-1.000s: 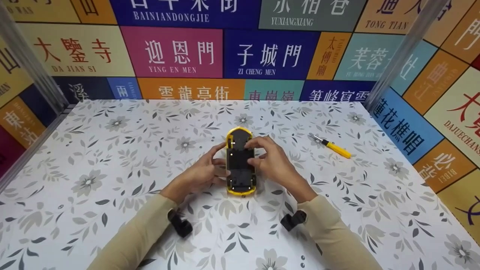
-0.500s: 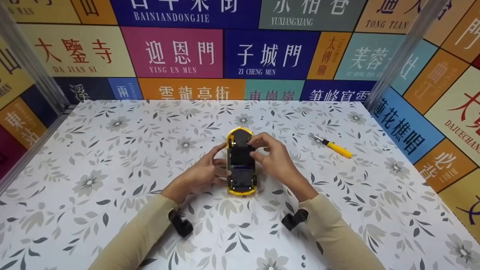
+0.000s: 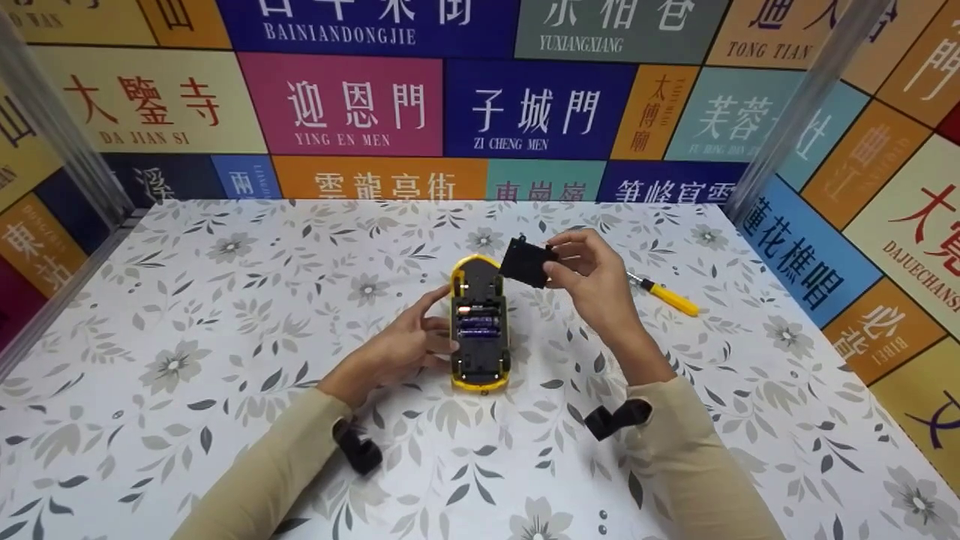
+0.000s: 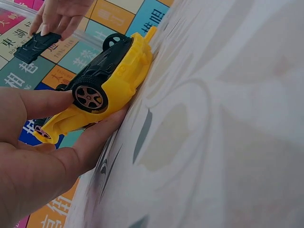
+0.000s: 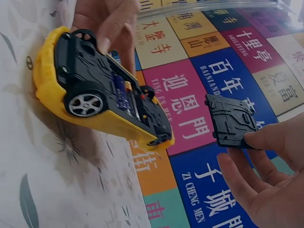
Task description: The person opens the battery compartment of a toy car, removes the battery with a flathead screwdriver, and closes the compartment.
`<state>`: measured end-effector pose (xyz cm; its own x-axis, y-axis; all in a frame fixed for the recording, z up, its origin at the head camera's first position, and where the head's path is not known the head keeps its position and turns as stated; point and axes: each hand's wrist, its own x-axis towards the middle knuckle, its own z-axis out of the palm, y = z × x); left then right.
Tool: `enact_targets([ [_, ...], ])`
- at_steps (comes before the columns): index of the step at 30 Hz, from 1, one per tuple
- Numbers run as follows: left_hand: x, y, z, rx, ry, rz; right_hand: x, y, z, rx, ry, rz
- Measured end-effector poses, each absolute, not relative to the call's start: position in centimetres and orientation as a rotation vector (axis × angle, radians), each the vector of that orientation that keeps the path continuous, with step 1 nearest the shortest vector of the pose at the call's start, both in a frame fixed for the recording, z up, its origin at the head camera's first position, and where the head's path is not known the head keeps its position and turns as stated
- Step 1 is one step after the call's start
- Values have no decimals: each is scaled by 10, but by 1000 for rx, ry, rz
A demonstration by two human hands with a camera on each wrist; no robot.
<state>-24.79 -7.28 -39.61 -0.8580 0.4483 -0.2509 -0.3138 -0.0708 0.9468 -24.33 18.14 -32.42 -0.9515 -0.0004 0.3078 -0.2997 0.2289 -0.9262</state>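
Note:
A yellow toy car lies upside down at mid-table, its black underside and wheels facing up. Purple batteries show in the uncovered compartment of its belly. My left hand holds the car by its left side; in the left wrist view the thumb lies by a wheel and fingers reach beneath the yellow body. Up and to the right of the car, my right hand pinches a black battery cover between thumb and fingers. The right wrist view shows this cover as a flat ridged plate.
A screwdriver with a yellow handle lies on the table right of the right hand, its shaft tip hidden behind that hand. A floral cloth covers the table. Panels with printed characters stand along the back and sides.
The right hand has lifted the battery cover off the car's underside and carried it up and to the right, exposing the batteries. The left hand and car have stayed nearly in place.

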Motion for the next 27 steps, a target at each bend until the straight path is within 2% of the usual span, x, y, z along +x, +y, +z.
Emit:
enact_targets([
  [7, -249, -73, -397, 137, 1703, 1968, -252, 201, -328, 224, -2236, 1809],
  [27, -248, -75, -398, 176, 1701, 1978, -284, 243, -361, -224, -2321, 1985],
])
